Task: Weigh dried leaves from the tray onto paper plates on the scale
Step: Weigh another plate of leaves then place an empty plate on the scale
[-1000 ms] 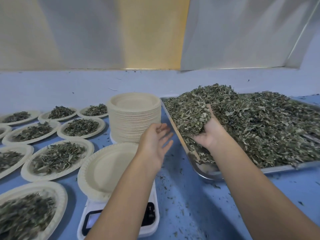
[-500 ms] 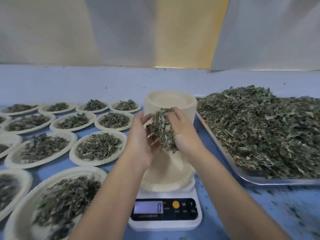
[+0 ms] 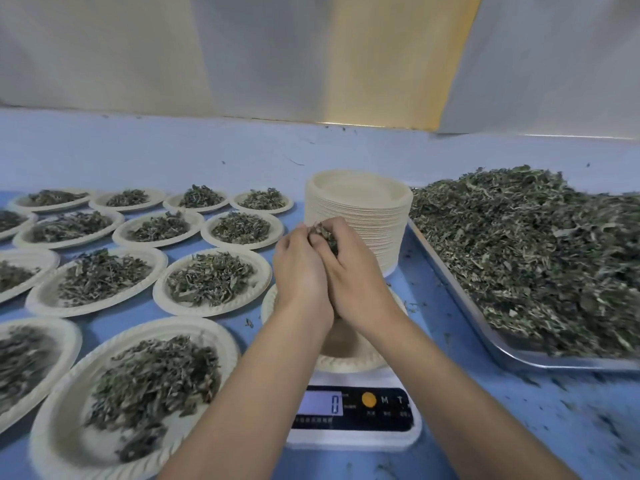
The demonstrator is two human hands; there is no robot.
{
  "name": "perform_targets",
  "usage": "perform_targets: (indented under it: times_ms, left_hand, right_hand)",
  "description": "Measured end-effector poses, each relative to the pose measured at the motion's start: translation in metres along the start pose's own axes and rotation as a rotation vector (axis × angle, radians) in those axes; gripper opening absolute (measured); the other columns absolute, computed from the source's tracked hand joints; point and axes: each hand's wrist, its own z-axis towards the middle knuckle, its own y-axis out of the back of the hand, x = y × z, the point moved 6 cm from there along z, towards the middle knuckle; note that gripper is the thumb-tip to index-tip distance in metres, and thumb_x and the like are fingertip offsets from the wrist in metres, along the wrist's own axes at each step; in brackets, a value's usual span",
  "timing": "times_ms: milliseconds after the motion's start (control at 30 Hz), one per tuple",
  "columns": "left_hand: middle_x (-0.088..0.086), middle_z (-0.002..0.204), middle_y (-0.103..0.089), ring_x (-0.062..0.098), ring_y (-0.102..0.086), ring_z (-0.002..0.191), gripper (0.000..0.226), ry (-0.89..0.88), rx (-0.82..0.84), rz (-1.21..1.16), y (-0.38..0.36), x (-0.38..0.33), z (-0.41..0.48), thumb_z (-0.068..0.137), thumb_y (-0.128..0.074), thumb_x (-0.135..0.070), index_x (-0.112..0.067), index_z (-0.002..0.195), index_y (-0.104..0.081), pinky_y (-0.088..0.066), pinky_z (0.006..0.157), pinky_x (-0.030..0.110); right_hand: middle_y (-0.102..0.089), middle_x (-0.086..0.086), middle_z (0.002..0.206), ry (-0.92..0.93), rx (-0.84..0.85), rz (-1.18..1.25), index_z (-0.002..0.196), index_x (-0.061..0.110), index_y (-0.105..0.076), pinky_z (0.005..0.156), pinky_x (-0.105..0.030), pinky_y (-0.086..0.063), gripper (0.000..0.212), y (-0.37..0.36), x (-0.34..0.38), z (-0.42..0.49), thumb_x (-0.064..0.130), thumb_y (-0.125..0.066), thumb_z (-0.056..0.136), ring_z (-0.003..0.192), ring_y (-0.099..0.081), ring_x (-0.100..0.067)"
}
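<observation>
Green-grey leaves [image 3: 328,236] fill both cupped hands at frame centre: the left hand [image 3: 300,271] and right hand [image 3: 354,279] press together, fingers curled round the clump, above the plate [image 3: 346,363] on the scale [image 3: 353,436], whose display reads 0. At right lies the heaped tray [image 3: 512,358]; filled plates [image 3: 162,299] cover the blue worktop [image 3: 485,427] at left.

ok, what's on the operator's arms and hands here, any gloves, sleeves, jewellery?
Nothing worn that shows. The left forearm and right forearm are bare to the frame edge, no sleeves. The left hand and right hand are bare too: no gloves, rings, watch or wristband visible.
</observation>
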Motion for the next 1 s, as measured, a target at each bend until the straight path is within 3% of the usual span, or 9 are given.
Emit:
perform_targets:
  times_ms: [200,367,533,600,733,800,900,1000]
  left_hand:
    - [0.002,0.074,-0.062,0.015,-0.060,0.065,0.024,0.051,-0.064,-0.080,0.008,-0.001,-0.004,0.097,-0.049,-0.029,-0.009,0.100,-0.061,-0.049,0.057,0.021]
    - [0.007,0.081,-0.061,0.026,-0.063,0.083,0.030,0.097,-0.079,-0.101,0.008,-0.006,-0.009,0.098,-0.049,-0.030,-0.005,0.110,-0.060,-0.053,0.078,0.036]
    - [0.010,0.099,-0.066,0.029,-0.066,0.096,0.022,0.115,-0.116,-0.133,0.013,-0.010,-0.009,0.098,-0.049,-0.029,-0.009,0.105,-0.057,-0.053,0.088,0.043]
    - [0.008,0.090,-0.066,0.028,-0.067,0.086,0.020,0.127,-0.124,-0.183,0.015,-0.013,-0.007,0.098,-0.049,-0.029,-0.011,0.098,-0.057,-0.056,0.079,0.041]
    - [0.006,0.071,-0.060,0.016,-0.060,0.042,0.026,0.149,-0.136,-0.266,0.021,-0.021,0.001,0.098,-0.049,-0.027,-0.010,0.079,-0.054,-0.048,0.039,0.022]
    - [0.005,0.070,-0.059,0.015,-0.056,0.038,0.025,0.148,-0.138,-0.306,0.024,-0.024,0.006,0.098,-0.049,-0.026,-0.010,0.079,-0.052,-0.044,0.035,0.019]
    - [0.005,0.079,-0.059,0.016,-0.056,0.050,0.024,0.165,-0.106,-0.338,0.025,-0.028,0.012,0.099,-0.047,-0.029,-0.010,0.084,-0.051,-0.043,0.036,0.017]
    - [0.005,0.071,-0.056,0.015,-0.053,0.038,0.024,0.167,-0.078,-0.370,0.024,-0.030,0.015,0.100,-0.045,-0.027,-0.009,0.085,-0.051,-0.043,0.037,0.017]
  right_hand:
    - [-0.051,-0.003,0.092,0.074,-0.035,-0.074,0.090,0.023,-0.044,0.073,-0.040,-0.042,0.012,0.000,0.008,-0.005,0.032,-0.043,0.099,0.083,-0.047,-0.017]
    - [-0.052,-0.002,0.089,0.119,-0.077,-0.138,0.088,0.021,-0.043,0.075,-0.043,-0.042,0.012,0.008,0.014,-0.003,0.029,-0.044,0.097,0.086,-0.047,-0.022]
    - [-0.045,0.005,0.072,0.091,-0.071,-0.113,0.083,0.019,-0.043,0.060,-0.033,-0.031,0.016,0.019,0.011,-0.001,0.025,-0.044,0.098,0.069,-0.042,-0.017]
    - [-0.040,0.006,0.066,0.069,-0.071,-0.103,0.077,0.023,-0.038,0.056,-0.030,-0.028,0.023,0.024,0.009,0.000,0.024,-0.044,0.099,0.063,-0.038,-0.014]
    - [-0.040,0.004,0.065,0.011,-0.032,-0.131,0.082,0.015,-0.042,0.056,-0.031,-0.029,0.019,0.025,0.003,0.001,0.023,-0.042,0.100,0.062,-0.037,-0.015]
    - [-0.042,0.002,0.069,-0.045,0.045,-0.181,0.091,0.009,-0.047,0.055,-0.029,-0.029,0.019,0.022,-0.002,0.001,0.025,-0.041,0.100,0.063,-0.037,-0.014]
    - [-0.045,-0.003,0.074,-0.107,0.171,-0.225,0.097,0.001,-0.051,0.053,-0.029,-0.025,0.026,0.018,-0.007,0.000,0.024,-0.041,0.099,0.065,-0.038,-0.016]
    - [-0.043,-0.004,0.069,-0.119,0.251,-0.230,0.083,0.002,-0.050,0.055,-0.033,-0.023,0.029,0.016,-0.006,-0.001,0.027,-0.045,0.098,0.064,-0.039,-0.017]
